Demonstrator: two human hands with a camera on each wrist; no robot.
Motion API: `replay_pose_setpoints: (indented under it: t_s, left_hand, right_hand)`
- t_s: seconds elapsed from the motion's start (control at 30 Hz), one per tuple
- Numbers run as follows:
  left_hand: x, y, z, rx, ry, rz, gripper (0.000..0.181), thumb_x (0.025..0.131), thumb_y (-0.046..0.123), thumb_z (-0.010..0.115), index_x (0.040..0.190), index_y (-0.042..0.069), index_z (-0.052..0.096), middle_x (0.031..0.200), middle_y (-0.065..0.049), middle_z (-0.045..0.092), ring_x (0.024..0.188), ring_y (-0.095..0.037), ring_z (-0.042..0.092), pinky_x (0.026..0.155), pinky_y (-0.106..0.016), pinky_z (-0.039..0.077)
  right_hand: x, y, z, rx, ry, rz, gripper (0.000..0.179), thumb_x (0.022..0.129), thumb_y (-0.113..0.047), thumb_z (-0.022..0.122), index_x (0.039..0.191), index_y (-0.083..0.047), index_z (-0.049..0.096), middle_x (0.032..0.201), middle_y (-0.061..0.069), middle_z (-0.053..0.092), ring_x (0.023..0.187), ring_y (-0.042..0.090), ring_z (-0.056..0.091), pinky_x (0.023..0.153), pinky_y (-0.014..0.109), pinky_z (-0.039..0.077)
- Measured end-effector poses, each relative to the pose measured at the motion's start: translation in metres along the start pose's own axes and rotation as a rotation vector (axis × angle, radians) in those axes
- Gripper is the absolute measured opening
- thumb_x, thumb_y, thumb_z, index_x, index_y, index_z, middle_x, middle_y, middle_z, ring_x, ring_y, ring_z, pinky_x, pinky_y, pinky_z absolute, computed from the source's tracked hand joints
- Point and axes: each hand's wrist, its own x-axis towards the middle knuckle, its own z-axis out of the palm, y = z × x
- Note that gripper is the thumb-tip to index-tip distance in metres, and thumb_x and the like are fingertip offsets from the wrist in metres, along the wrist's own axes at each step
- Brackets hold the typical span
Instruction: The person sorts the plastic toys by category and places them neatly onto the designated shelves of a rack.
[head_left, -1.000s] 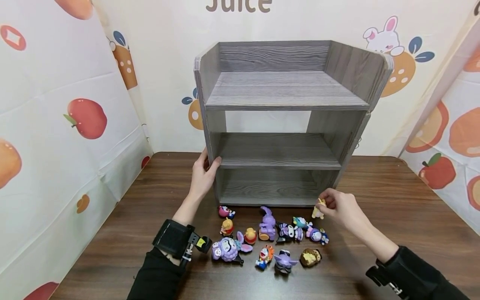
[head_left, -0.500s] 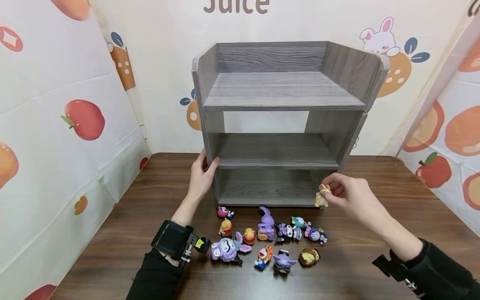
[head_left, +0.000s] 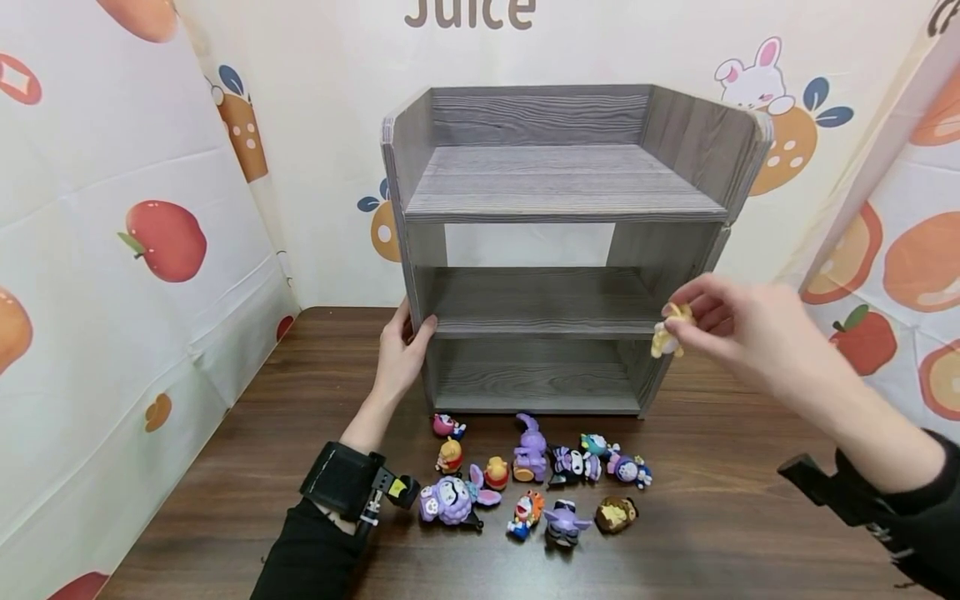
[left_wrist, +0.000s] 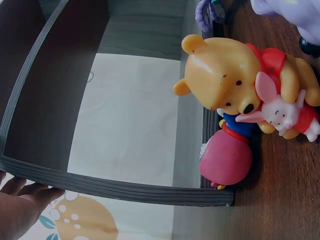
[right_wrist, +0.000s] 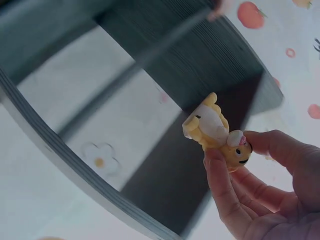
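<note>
Yellow figurine point(right_wrist: 212, 122) pinched, right hand point(head_left: 761, 337) above table point(head_left: 712, 525).

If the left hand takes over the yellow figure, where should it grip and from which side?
Pinch the yellow figure by its pale-bellied body, probably from the left: the right hand pinches its head, and the body juts free, away from the palm. The left hand would first leave the shelf.

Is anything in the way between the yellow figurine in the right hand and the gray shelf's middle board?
Nothing loose visibly blocks it. In the head view, the yellow figurine, pinched by the right hand, overlaps the right side panel, whose edge may need clearing; the other toys are lower, on the table.
</note>
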Motion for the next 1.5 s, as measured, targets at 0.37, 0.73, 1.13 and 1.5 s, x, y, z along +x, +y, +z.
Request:
replay_pose_setpoints:
  t_s: [0.37,0.73,1.13,1.5]
  left_hand:
    - [0.0,0.0,0.0,0.001,0.009,0.011,0.049,0.086,-0.004,0.046,0.134,-0.004,0.033,0.125,-0.028,0.042,0.11,-0.036,0.046,0.087,-0.047,0.038]
    - [0.0,0.0,0.0,0.012,0.012,0.022,0.049,0.086,-0.004,0.046,0.133,-0.006,0.033,0.125,-0.029,0.042,0.109,-0.036,0.046,0.086,-0.048,0.038]
    - [-0.001,0.0,0.0,0.017,0.011,0.019,0.05,0.086,-0.004,0.047,0.134,-0.005,0.032,0.126,-0.028,0.041,0.11,-0.036,0.046,0.087,-0.048,0.038]
    - [-0.001,0.0,0.0,0.021,0.006,0.016,0.05,0.086,-0.003,0.047,0.134,-0.004,0.032,0.127,-0.028,0.041,0.111,-0.036,0.045,0.088,-0.047,0.038]
  right_hand:
    - [0.036,0.004,-0.04,-0.136,0.08,0.053,0.012,0.075,-0.021,0.067,0.082,-0.012,0.064,0.066,0.0,0.062,0.057,-0.027,0.036,0.054,0.021,0.031]
    - [0.076,0.043,-0.053,-0.203,0.033,0.164,0.023,0.08,-0.035,0.059,0.088,-0.014,0.064,0.072,0.004,0.064,0.06,-0.003,0.047,0.056,0.027,0.032]
    - [0.1,0.013,-0.058,-0.224,-0.031,0.215,0.025,0.085,-0.014,0.048,0.093,0.008,0.057,0.084,0.029,0.06,0.067,0.036,0.055,0.063,0.042,0.035]
    - [0.114,0.02,-0.05,-0.275,-0.043,0.238,0.024,0.084,-0.009,0.046,0.092,0.011,0.056,0.076,0.027,0.056,0.073,0.04,0.048,0.07,0.048,0.031]
